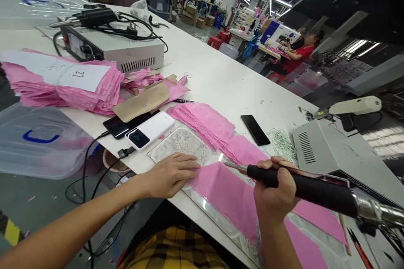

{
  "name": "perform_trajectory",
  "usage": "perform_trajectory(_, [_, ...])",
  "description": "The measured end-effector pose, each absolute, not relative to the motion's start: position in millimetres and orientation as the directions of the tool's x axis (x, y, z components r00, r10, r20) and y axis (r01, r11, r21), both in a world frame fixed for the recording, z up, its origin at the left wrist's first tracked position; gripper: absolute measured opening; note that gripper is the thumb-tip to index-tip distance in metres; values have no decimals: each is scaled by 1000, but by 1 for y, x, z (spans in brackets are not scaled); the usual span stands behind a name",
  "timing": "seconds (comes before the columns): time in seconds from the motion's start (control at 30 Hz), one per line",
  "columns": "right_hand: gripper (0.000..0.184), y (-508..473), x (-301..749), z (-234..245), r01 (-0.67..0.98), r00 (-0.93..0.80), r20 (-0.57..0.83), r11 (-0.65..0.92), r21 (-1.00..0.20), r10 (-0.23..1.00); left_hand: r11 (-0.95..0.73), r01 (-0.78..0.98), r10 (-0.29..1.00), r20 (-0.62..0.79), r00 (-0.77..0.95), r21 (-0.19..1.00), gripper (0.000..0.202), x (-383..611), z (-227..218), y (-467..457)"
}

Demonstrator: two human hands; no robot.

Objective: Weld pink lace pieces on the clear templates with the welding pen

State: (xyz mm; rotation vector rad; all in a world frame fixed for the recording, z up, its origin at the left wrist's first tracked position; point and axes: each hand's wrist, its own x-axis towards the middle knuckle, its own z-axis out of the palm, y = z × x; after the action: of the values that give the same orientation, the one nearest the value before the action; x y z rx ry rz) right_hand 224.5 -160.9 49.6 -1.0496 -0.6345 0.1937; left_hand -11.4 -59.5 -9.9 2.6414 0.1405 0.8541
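My right hand [275, 191] is closed round the black handle of a pen-like heat tool [303, 187] whose metal tip [232, 165] points left over a pink fabric piece [227, 193] on a glass plate. My left hand [172, 174] lies flat, fingers stretched, with its fingertips on the left edge of that pink piece and beside a clear tray of small shiny bits [183, 145]. A stack of pink lace pieces [205, 119] lies just beyond the tray.
On the white table [221, 80] are a black phone [255, 129], a white power bank [150, 131], a pile of pink fabric with paper label [63, 82], two grey control boxes [126, 52] [328, 147], and a clear bin [38, 143] at the left. A person in red sits far right.
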Motion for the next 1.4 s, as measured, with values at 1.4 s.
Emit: perform_trajectory(1.4, [11,-155,209,44,44,732,366,496,-867,575,-945,17,210,568,796,326,27,-18,-12,-66])
